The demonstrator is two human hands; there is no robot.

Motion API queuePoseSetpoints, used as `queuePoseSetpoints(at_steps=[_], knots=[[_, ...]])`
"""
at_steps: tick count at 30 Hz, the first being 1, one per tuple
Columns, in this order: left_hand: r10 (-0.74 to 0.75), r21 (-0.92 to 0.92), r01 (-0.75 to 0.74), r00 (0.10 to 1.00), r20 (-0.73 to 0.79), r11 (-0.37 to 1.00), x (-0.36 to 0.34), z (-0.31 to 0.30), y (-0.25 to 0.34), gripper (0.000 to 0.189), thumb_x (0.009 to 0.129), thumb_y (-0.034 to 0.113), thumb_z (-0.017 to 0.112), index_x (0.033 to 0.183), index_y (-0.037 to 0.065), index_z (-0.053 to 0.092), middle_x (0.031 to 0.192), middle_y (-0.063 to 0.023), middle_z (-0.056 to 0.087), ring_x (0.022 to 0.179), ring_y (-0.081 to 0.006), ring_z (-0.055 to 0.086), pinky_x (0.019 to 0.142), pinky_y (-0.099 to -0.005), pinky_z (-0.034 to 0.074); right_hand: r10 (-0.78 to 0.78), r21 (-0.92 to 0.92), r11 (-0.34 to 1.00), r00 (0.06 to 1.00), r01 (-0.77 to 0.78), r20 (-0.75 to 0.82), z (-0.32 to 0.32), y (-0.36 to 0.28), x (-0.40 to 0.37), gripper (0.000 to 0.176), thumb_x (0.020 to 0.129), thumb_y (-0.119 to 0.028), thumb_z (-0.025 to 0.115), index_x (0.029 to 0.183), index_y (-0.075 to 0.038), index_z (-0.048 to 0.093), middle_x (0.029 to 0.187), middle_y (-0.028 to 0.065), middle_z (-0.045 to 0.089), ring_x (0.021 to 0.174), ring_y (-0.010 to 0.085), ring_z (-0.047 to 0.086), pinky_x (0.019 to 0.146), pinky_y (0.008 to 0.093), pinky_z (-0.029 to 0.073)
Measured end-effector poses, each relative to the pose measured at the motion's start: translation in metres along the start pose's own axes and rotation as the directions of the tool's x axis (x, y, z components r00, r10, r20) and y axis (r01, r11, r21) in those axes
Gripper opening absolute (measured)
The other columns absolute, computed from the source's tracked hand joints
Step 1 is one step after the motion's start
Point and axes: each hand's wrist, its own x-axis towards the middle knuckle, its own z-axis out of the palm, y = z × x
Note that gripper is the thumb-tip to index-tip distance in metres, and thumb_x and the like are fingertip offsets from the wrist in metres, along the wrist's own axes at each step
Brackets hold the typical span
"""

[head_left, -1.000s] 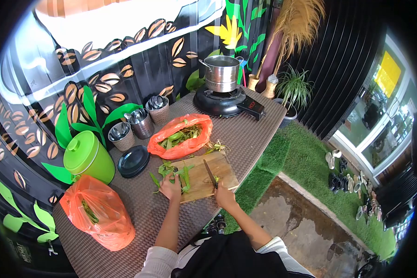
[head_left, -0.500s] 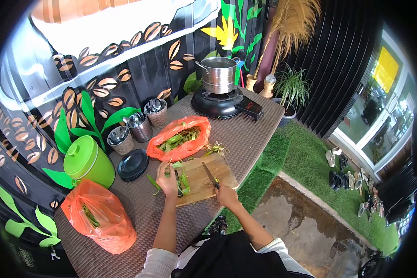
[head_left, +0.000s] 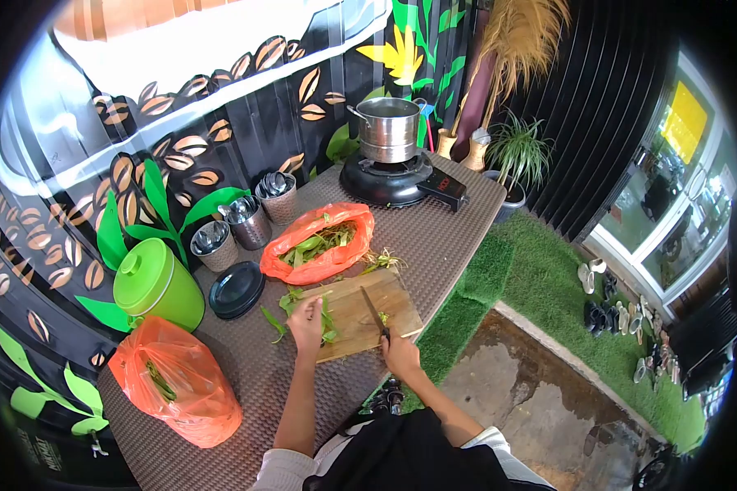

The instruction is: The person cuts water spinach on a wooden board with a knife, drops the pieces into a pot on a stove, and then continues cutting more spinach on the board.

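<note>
On the brown table lies a wooden cutting board (head_left: 364, 331). My right hand (head_left: 401, 358) is wrapped round the handle of a knife (head_left: 373, 306), its blade slanting up and left over the board. At the board's left side, my left hand (head_left: 306, 325) has its fingers pinched together on leafy greens (head_left: 329, 327), which stick out on both sides of it; the fingertips are partly hidden. A loose leaf (head_left: 273, 324) rests on the table to the left. Behind the board an open orange plastic bag (head_left: 274, 266) holds more greens, with rooty stalk ends (head_left: 383, 260) beside it.
A steel pot (head_left: 386, 131) stands on a black portable stove (head_left: 377, 182) at the far end. Along the wall are several cutlery cups (head_left: 250, 222), stacked dark plates (head_left: 236, 290) and a green lidded container (head_left: 160, 282). A tied orange bag (head_left: 188, 393) stands front left.
My left hand has shifted slightly right, and the leaves around it have dropped lower and spread toward the board's back left. My right hand and the knife have barely moved.
</note>
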Motion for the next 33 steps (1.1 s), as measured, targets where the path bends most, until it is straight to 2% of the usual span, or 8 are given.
queuePoseSetpoints(at_steps=[2,5,10,15,17,18,28,33], knots=[[0.000,0.064,-0.019,0.960,0.278,0.998,-0.008,0.004,0.008,0.014,0.083,0.010,0.068,0.089,-0.003,0.068,0.082,-0.0136,0.067,0.068,-0.0191,0.064,0.062,-0.0297,0.051,-0.008,-0.009,1.000,1.000,0.008,0.005,-0.005,0.004,0.005,0.031,0.094,-0.032,0.046,0.103,-0.003,0.048,0.078,0.0275,0.063,0.077,0.0446,0.063,0.067,0.0538,0.049],[-0.063,0.167,-0.014,0.894,0.444,0.986,-0.029,0.025,-0.008,0.016,0.080,0.012,0.070,0.088,-0.002,0.069,0.078,-0.0145,0.065,0.065,-0.0202,0.063,0.061,-0.0291,0.049,-0.015,-0.022,1.000,0.999,0.015,0.034,-0.009,0.002,0.007,0.032,0.094,-0.032,0.045,0.103,-0.001,0.047,0.079,0.0285,0.063,0.077,0.0454,0.063,0.068,0.0538,0.049],[-0.027,0.224,-0.072,0.911,0.412,0.972,-0.061,0.051,-0.031,0.014,0.076,0.011,0.071,0.084,0.000,0.069,0.070,-0.0139,0.060,0.062,-0.0245,0.058,0.058,-0.0333,0.045,-0.006,-0.039,0.999,0.997,0.010,0.083,-0.018,-0.003,0.004,0.033,0.095,-0.031,0.042,0.103,0.001,0.045,0.080,0.0288,0.063,0.078,0.0464,0.063,0.070,0.0534,0.050],[-0.072,0.257,-0.015,0.943,0.324,0.966,-0.072,0.057,-0.032,0.013,0.073,0.011,0.072,0.080,0.001,0.068,0.067,-0.0123,0.058,0.062,-0.0262,0.055,0.058,-0.0364,0.043,-0.063,-0.166,0.984,0.997,0.071,0.052,-0.014,-0.009,-0.005,0.029,0.095,-0.029,0.043,0.099,0.000,0.045,0.075,0.0258,0.064,0.069,0.0412,0.065,0.059,0.0499,0.053],[0.015,0.229,-0.090,0.951,0.309,0.969,-0.072,0.056,-0.037,0.015,0.073,0.009,0.073,0.084,-0.001,0.068,0.068,-0.0094,0.057,0.056,-0.0149,0.049,0.053,-0.0288,0.041,-0.038,-0.184,0.982,0.998,0.048,0.055,-0.008,-0.012,-0.007,0.028,0.095,-0.029,0.043,0.099,-0.001,0.045,0.073,0.0247,0.064,0.067,0.0406,0.065,0.057,0.0491,0.053],[0.013,0.231,-0.088,0.951,0.309,0.969,-0.072,0.055,-0.035,0.015,0.073,0.009,0.073,0.084,-0.001,0.068,0.068,-0.0094,0.057,0.056,-0.0149,0.049,0.053,-0.0288,0.041,-0.014,-0.202,0.979,0.998,0.025,0.053,-0.004,-0.012,-0.006,0.028,0.095,-0.029,0.043,0.098,-0.001,0.045,0.071,0.0237,0.064,0.066,0.0399,0.066,0.055,0.0483,0.053],[0.088,0.256,-0.169,0.950,0.300,0.952,-0.072,0.053,-0.027,0.012,0.073,0.008,0.073,0.080,0.001,0.067,0.068,-0.0078,0.056,0.056,-0.0175,0.051,0.053,-0.0304,0.041,-0.100,-0.141,0.984,0.993,0.108,0.063,-0.002,-0.008,0.025,0.027,0.095,-0.027,0.042,0.102,-0.001,0.042,0.073,0.0244,0.065,0.069,0.0419,0.065,0.063,0.0499,0.053],[0.021,0.262,-0.103,0.954,0.299,0.960,-0.074,0.054,-0.032,0.010,0.074,0.010,0.070,0.077,0.002,0.065,0.072,-0.0111,0.058,0.065,-0.0265,0.055,0.061,-0.0364,0.045,0.034,-0.149,0.989,0.992,-0.016,0.119,-0.003,-0.020,0.003,0.028,0.096,-0.027,0.040,0.105,0.000,0.042,0.079,0.0267,0.064,0.076,0.0438,0.064,0.066,0.0522,0.052]])
